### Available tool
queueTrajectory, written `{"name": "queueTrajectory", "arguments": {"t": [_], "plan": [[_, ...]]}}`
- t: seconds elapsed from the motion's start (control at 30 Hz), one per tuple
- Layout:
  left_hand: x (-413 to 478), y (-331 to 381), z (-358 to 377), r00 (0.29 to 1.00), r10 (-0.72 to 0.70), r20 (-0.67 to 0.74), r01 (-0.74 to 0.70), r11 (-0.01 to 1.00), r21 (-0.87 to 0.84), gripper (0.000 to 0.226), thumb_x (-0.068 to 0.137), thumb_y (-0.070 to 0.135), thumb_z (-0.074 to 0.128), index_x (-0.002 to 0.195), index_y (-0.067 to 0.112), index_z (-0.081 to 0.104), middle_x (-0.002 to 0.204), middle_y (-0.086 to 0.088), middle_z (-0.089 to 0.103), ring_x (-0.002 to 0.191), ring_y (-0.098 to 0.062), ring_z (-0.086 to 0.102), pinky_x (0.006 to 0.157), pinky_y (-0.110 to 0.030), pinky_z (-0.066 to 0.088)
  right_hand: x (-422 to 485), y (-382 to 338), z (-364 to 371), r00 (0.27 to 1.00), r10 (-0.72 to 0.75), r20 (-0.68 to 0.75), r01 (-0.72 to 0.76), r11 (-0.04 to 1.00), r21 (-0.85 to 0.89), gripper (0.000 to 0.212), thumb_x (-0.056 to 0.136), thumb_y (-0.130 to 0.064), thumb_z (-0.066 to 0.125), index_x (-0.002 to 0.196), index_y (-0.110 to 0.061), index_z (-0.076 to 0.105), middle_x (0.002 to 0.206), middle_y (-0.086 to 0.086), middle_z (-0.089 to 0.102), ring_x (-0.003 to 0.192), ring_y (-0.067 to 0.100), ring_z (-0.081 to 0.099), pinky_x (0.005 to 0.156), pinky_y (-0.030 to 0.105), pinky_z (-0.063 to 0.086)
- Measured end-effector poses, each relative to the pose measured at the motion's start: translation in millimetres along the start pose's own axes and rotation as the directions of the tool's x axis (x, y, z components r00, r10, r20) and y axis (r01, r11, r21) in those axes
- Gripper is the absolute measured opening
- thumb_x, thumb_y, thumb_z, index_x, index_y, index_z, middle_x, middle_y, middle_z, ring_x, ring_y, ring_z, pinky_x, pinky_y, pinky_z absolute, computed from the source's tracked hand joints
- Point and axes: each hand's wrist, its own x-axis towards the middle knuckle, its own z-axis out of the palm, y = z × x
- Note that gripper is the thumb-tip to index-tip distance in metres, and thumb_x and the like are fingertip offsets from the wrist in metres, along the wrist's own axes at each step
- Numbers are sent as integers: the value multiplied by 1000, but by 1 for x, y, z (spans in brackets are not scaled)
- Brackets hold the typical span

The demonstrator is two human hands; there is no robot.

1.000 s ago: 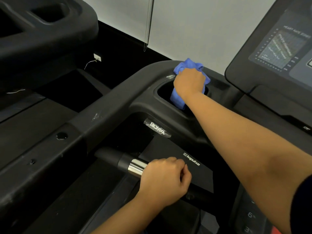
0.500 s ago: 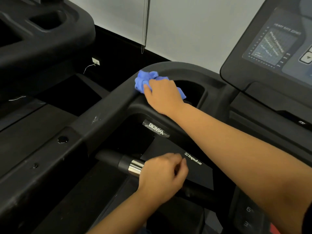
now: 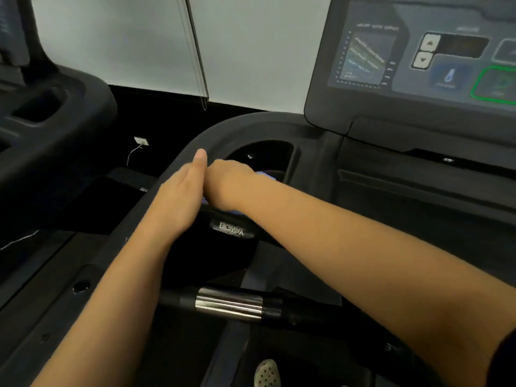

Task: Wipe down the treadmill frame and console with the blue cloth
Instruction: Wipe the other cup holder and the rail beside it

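where the blue cloth [image 3: 266,174] is lying: under your right hand [image 3: 229,181], on the frame rail [image 3: 181,160] at the cup well's [image 3: 265,152] 7 o'clock.
right grip: curling over the blue cloth.
left hand [image 3: 181,196]: lying flat, fingers straight, at your right hand's 9 o'clock.
frame rail: running toward 7 o'clock, nearer your left hand.

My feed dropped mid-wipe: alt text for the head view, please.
The right hand holds the blue cloth, mostly hidden, against the curved treadmill frame beside a recess. The left hand lies flat alongside it, fingers straight; the console stands upper right.
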Motion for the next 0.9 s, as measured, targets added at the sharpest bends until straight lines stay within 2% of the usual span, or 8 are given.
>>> {"name": "queueTrajectory", "arguments": {"t": [0.13, 0.27, 0.33, 0.47, 0.57, 0.73, 0.8, 0.9], "plan": [[17, 6, 5, 981, -96, 171, 72, 987, 144, 54, 94, 61, 23, 116, 34, 64, 124, 0, 62, 120, -18, 53, 110, -41, 31, 1, 17, 20, 996, -65, 62, 50, 973, 224, 68, 82, -54, 34, 144, -26, 32, 146, 0, 36, 136, 24, 28, 110, 46, 24], [29, 24, 19, 961, -80, 263, -34, 915, 403, 50, 101, 46, 21, 130, 21, 53, 134, -5, 53, 125, -25, 47, 105, -34, 30, -30, 50, 15, 994, -112, -9, 106, 908, 406, 67, 90, -53, 47, 147, -24, 26, 156, 3, 20, 146, 22, 6, 116, 52, 3], [36, 26, 33, 949, -109, 296, -71, 840, 537, 49, 103, 38, 21, 135, 9, 45, 136, -19, 48, 125, -35, 44, 101, -39, 32, -51, 70, 13, 992, -97, -81, 121, 910, 397, 61, 89, -53, 49, 142, -25, 38, 155, 8, 23, 146, 24, 8, 115, 51, 4], [42, 24, 72, 943, -328, 50, 199, 680, 706, 88, 87, 69, 27, 144, 1, 30, 148, -29, 26, 135, -44, 27, 112, -52, 22, -96, 110, 18, 994, 16, -106, 16, 954, 299, 68, 89, -56, 48, 146, -23, 30, 158, 7, 15, 146, 19, 4, 117, 46, 5], [32, 22, 95, 945, -313, -100, 306, 730, 611, 97, 89, 61, 44, 149, 0, -3, 155, -26, -9, 142, -43, -7, 114, -50, 0, -130, 132, 29, 994, 92, -56, -80, 979, 186, 75, 90, -60, 40, 150, -22, 16, 159, 4, 1, 146, 15, -6, 118, 41, 2], [32, -18, 79, 991, 100, -85, -35, 826, 562, 68, 98, 27, 42, 149, -2, 7, 156, -24, -1, 144, -37, -4, 116, -43, 1, -177, 136, 49, 972, 199, 123, -222, 950, 218, 79, 90, -63, 29, 149, -26, -8, 156, -1, -21, 142, 11, -20, 117, 32, -3], [37, -31, 61, 970, 242, 20, -215, 817, 536, 64, 98, 20, 43, 151, 3, 10, 159, -13, 2, 146, -26, -3, 118, -38, 5, -187, 134, 50, 961, 251, 118, -273, 927, 257, 78, 91, -62, 28, 149, -24, -7, 155, -4, -23, 141, 8, -21, 114, 27, -3], [59, -37, 31, 908, 303, 290, -408, 795, 449, 64, 98, 16, 45, 151, 13, 9, 159, 5, -2, 145, -7, -8, 118, -30, 2, -192, 130, 52, 935, 338, 104, -353, 898, 261, 72, 94, -60, 23, 150, -21, 0, 157, -3, -17, 143, 9, -15, 115, 26, 1]]}}
